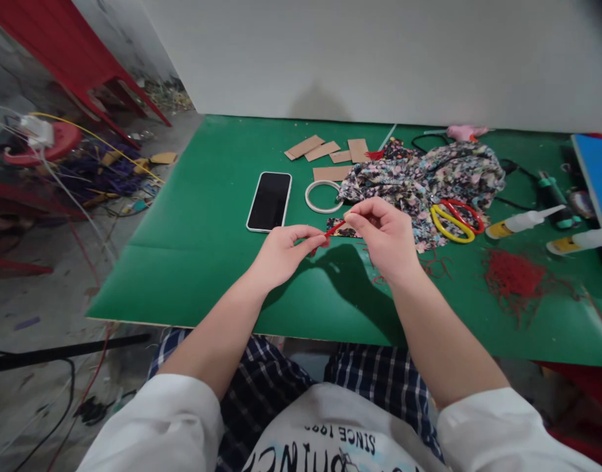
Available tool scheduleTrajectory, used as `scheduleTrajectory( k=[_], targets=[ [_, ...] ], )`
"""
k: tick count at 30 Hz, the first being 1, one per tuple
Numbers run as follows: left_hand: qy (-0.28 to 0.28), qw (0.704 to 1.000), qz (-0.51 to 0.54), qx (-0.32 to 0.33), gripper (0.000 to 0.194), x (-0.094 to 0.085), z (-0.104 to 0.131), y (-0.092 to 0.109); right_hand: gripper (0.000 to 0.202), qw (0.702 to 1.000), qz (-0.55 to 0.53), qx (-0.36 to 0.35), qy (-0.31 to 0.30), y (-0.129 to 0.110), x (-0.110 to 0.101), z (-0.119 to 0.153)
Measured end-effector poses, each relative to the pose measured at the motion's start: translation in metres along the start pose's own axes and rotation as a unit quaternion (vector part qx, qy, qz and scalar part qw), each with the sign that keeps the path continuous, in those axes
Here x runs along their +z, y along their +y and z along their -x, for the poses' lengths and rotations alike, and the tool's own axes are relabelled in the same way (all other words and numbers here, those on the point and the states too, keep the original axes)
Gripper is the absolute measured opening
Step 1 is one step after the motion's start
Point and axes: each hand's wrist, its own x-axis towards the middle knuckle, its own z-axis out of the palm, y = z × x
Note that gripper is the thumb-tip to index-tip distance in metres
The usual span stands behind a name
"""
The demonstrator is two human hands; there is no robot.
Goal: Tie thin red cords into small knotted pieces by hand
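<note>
A short bundle of red thread (336,229) is stretched between my two hands above the green table. My left hand (292,252) pinches its left end between thumb and fingers. At the other end, the fingertips of my right hand (383,231) are closed on it. Behind the thread lies a small piece of floral-patterned material (344,232), partly covered by my right hand. Loose red strands (435,265) are scattered on the table beside my right wrist. A roll of white tape (323,197) lies flat just beyond my hands.
A phone (269,202) lies left of the tape. Cardboard pieces (331,174) and crumpled floral fabric (423,174) are farther back. Scissors (453,223), two glue bottles (520,223), a red thread pile (515,275) and a blue board (599,174) are at right. A white panel (380,59) stands behind.
</note>
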Motion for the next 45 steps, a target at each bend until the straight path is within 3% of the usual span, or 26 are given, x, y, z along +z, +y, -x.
scheduleTrajectory(
  k=[5,7,10,13,18,21,25,31,38,41,45],
  targets=[
    [-0.051,0.988,-0.119,0.081,0.03,-0.001,0.0,0.001,0.006,1.0,0.002,-0.006,-0.008,0.001,0.001,0.001],
    [-0.046,0.985,-0.14,0.09,0.029,-0.001,0.0,0.001,0.006,1.0,-0.004,-0.005,-0.013,0.002,0.002,0.001],
    [0.003,0.99,-0.124,0.066,0.025,-0.002,-0.001,0.003,0.006,1.0,-0.004,-0.002,-0.008,0.002,0.002,0.001],
    [0.081,0.995,-0.04,0.037,0.023,0.0,-0.002,0.004,0.006,1.0,-0.004,-0.01,-0.005,0.001,0.006,0.003],
    [0.188,0.975,0.111,0.034,0.022,0.009,-0.005,0.001,0.008,0.995,0.043,-0.092,-0.026,-0.004,0.018,0.013],
    [0.206,0.975,0.069,0.042,0.021,0.009,-0.004,0.001,0.009,0.992,0.054,-0.113,-0.016,-0.005,0.02,0.015],
    [0.192,0.98,-0.023,0.051,0.021,0.002,-0.004,0.001,0.009,0.994,0.041,-0.1,0.002,-0.002,0.016,0.012],
    [0.1,0.994,0.043,0.032,0.017,-0.002,-0.006,0.001,0.007,0.996,0.026,-0.085,0.017,0.0,0.012,0.009],
    [0.159,0.976,0.15,0.021,0.015,0.004,-0.006,0.002,0.007,0.989,0.068,-0.132,-0.004,-0.004,0.021,0.017],
    [0.171,0.953,0.252,0.001,0.014,0.009,-0.003,0.008,0.007,0.996,0.022,-0.085,-0.022,0.0,0.029,0.022],
    [0.175,0.939,0.295,0.006,0.015,0.015,0.001,0.012,0.01,0.986,-0.143,0.078,-0.042,0.01,0.045,0.027]
  ],
)
